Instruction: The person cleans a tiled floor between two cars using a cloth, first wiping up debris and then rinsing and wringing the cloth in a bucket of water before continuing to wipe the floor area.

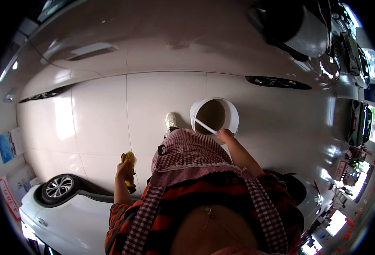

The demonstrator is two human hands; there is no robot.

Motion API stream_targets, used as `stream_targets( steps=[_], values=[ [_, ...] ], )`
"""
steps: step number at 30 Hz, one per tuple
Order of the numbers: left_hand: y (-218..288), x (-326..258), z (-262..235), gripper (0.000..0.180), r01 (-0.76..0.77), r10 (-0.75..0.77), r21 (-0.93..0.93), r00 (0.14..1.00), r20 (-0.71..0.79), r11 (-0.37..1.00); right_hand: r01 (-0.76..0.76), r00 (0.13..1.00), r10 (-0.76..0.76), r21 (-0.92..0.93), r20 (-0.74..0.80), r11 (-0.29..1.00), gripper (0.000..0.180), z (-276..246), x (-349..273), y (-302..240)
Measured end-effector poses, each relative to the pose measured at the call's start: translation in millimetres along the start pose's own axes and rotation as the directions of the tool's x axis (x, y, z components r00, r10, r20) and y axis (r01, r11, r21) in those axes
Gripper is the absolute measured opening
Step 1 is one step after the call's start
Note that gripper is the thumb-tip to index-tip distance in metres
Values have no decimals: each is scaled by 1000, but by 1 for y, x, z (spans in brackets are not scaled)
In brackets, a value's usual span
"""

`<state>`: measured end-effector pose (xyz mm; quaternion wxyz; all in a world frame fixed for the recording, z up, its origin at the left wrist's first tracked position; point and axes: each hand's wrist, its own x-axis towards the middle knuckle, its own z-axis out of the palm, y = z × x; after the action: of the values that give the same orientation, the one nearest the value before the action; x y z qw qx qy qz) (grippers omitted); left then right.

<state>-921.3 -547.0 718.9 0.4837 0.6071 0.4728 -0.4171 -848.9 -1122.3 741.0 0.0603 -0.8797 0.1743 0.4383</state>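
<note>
My right hand is closed on the white handle of a bucket, on my front right. The bucket is white and round, with murky brownish water in it. Whether its base touches the floor, I cannot tell. Down at my left side, my left hand grips a crumpled yellow cloth, which hangs below the fingers and has some dark parts. The checked apron I wear covers my middle, and one white shoe shows beyond it.
A beige car's side spans the far edge of the pale tiled floor. Behind me on the left stands a white car with a silver wheel. Another car is behind right. Sign boards stand far left.
</note>
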Motion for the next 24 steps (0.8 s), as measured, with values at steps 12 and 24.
stream_targets(
  steps=[12,24],
  values=[
    [146,-116,164,53,-211,311,612,949,-60,762,131,987,-121,-95,106,987,19,8,11,96],
    [179,-172,296,46,-227,242,818,964,111,529,110,966,81,675,-244,729,54,90,47,295]
  ],
)
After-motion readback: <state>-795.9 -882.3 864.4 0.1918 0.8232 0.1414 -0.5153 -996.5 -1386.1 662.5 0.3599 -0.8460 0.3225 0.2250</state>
